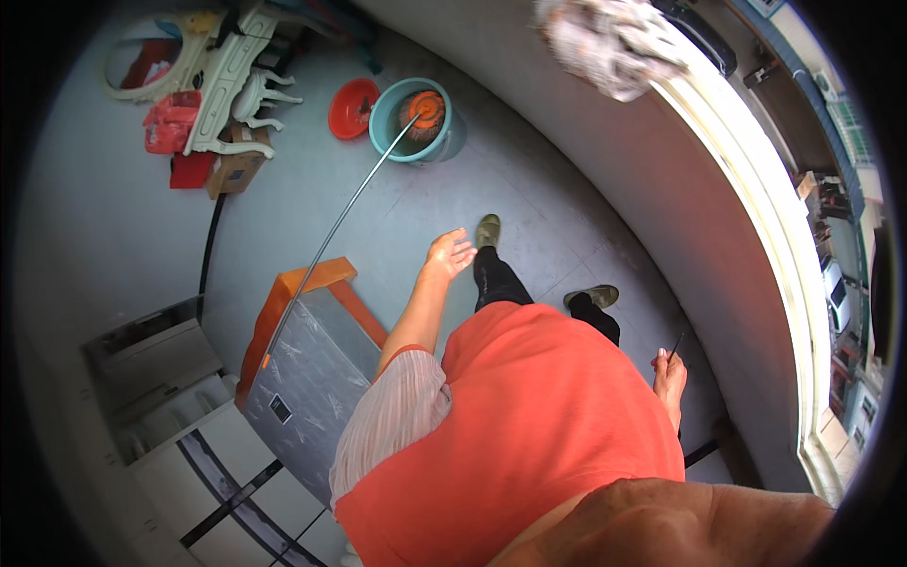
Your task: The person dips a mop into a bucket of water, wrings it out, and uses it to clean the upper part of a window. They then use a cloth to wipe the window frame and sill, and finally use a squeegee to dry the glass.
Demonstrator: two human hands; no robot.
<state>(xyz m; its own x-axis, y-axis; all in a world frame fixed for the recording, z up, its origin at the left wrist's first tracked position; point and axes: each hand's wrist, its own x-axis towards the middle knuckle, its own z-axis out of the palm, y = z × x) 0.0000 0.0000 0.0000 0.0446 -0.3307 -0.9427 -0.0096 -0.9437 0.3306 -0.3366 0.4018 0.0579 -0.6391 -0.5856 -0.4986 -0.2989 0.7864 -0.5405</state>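
Observation:
My left hand (pixel 451 253) hangs in the air above the floor, fingers apart and nothing in it. Low by my right side, my right hand (pixel 669 376) is closed on a thin dark stick-like tool (pixel 676 345) whose kind is too small to make out. Ahead of me stands a light blue bucket (pixel 377 120) with an orange mop head (pixel 425 111) inside. The mop's long metal handle (pixel 337 225) slopes down to the left, across a wrapped grey panel with an orange wooden frame (pixel 328 274). Neither hand touches the mop.
Beside the bucket sits a red basin (pixel 353 109). A white carved dressing table (pixel 219 87), a cardboard box (pixel 238 163) and red bags (pixel 173 123) stand at the far left. Along my right runs a wall with a bright ledge (pixel 777 250), a crumpled pale cloth (pixel 609 42) upon it.

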